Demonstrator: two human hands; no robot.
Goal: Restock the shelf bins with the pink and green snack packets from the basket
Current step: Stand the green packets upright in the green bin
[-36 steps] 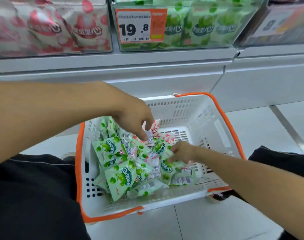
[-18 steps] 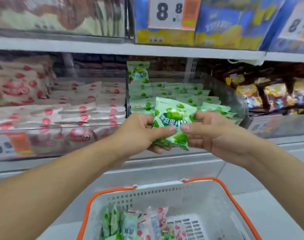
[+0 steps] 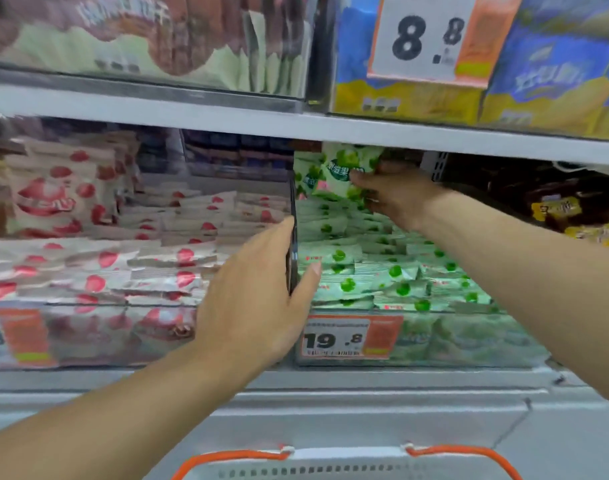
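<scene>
My right hand [image 3: 396,195] grips a green snack packet [image 3: 344,168] and holds it upright at the back of the green bin [image 3: 469,341], just under the upper shelf. That bin holds several green packets lying flat. My left hand [image 3: 258,303] hangs in front of the divider [image 3: 292,237] between the green bin and the pink bin [image 3: 88,341], fingers straight, thumb on the green side, holding nothing. The pink bin is stacked with several pink packets [image 3: 178,258]. Only the rim of the white basket [image 3: 344,462] with orange trim shows at the bottom edge.
A white shelf board [image 3: 192,123] runs just above the bins, carrying brown and blue-yellow packets and an 8.8 price tag [image 3: 428,39]. A 19.8 tag [image 3: 348,337] sits on the green bin's front. Dark and yellow packets [image 3: 556,209] fill the bin at right.
The camera tilted up from the basket. Both hands held the green packet together; now my right hand alone has carried it into the green bin, and my left hand let go and sank.
</scene>
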